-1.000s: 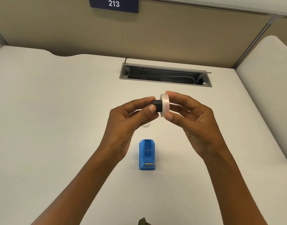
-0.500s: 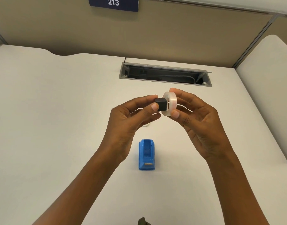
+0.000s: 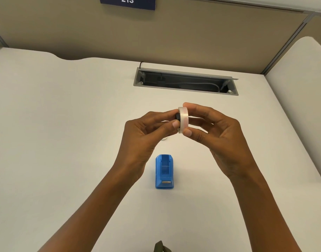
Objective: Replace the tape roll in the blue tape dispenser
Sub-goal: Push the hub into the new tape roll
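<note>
Both hands are meeting above the middle of the white desk [image 3: 65,124], and the action is right at the fingertips. The right hand [image 3: 216,137] is pinching the translucent tape roll [image 3: 183,120] by its rim, forefinger curling over the top and thumb pressing up from below, the roll standing on edge with its flat faces pointing left and right. The left hand [image 3: 145,137] is closing thumb and forefinger on a small black core piece [image 3: 177,116], which is sitting tight against the roll's left face; how far it is seated inside the roll is hidden by the fingers. The other fingers of both hands are curling loosely, gripping nothing. Below the hands, nearer the person, the blue tape dispenser [image 3: 164,171] is resting flat on the desk between the 2 forearms, untouched, its cradle showing open from above and its metal cutter strip at the near end. A small pale object [image 3: 164,139] is peeking out on the desk just under the left hand, too hidden to identify. Farther back, a grey cable tray [image 3: 185,81] is lying recessed in the desk, and a sign reading 213 [image 3: 127,1] is hanging on the tan partition.
</note>
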Tool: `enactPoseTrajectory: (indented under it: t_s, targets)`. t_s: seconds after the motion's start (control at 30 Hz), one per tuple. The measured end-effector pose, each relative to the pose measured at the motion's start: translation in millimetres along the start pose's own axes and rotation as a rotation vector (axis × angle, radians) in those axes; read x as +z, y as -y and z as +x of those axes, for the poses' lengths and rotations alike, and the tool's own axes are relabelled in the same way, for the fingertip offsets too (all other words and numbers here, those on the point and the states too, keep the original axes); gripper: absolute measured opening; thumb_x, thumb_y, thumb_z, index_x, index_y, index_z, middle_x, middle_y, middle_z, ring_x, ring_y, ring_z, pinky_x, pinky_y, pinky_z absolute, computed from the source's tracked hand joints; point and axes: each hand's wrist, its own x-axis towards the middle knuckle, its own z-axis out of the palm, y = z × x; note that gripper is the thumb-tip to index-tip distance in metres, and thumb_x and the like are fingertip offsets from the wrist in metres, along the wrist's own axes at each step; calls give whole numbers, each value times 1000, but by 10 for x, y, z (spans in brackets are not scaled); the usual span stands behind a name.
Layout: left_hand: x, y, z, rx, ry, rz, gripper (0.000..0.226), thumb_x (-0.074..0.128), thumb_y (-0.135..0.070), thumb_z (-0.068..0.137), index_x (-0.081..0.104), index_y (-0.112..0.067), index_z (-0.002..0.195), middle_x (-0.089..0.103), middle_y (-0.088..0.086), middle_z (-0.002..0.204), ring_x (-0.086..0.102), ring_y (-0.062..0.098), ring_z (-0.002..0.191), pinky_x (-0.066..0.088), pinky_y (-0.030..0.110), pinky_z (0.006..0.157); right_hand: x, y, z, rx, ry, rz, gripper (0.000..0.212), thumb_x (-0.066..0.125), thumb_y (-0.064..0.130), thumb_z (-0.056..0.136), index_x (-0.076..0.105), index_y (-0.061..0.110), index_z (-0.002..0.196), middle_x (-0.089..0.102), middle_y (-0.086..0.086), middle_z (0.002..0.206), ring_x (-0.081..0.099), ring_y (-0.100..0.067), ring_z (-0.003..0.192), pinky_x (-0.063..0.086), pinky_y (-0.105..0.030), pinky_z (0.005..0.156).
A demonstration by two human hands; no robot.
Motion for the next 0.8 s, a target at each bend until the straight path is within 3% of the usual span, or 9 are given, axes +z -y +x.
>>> enactPoseTrajectory:
  t_s: [0.3, 0.5, 0.6, 0.8]
  targets:
    - [-54, 125, 10, -26, -19, 47, 37, 68, -28, 73, 70, -18, 109, 72, 7, 100, 67, 22, 97, 54, 44, 91, 33, -126, 34, 48, -6, -31, 47, 79, 25, 63, 68, 22, 109, 73, 12, 103, 70, -11, 97, 55, -16, 71]
    - [-190, 376, -6, -88, 51, 121, 35, 69, -15, 81, 66, -26, 114, 74, -5, 105, 69, 9, 98, 53, 24, 88, -22, -413, -12, 147, 51, -76, 50, 79, 10, 71, 65, 30, 114, 70, 9, 108, 69, -12, 100, 55, -19, 76]
    - [-203, 535, -29, -90, 66, 198, 30, 71, -15, 81, 70, -25, 109, 74, -8, 106, 67, 2, 97, 52, 11, 81, -39, -569, -55, 180, 63, -137, 47, 79, 12, 71, 65, 28, 113, 71, 10, 109, 68, -12, 101, 56, -22, 84]
    - [-221, 912, -110, -9, 97, 475, 34, 67, -15, 84, 63, -29, 115, 62, -8, 116, 59, 6, 105, 49, 7, 79, -40, -896, -131, 226, 62, -312, 48, 80, 16, 71, 64, 26, 115, 68, 9, 113, 62, -6, 105, 52, -19, 88]
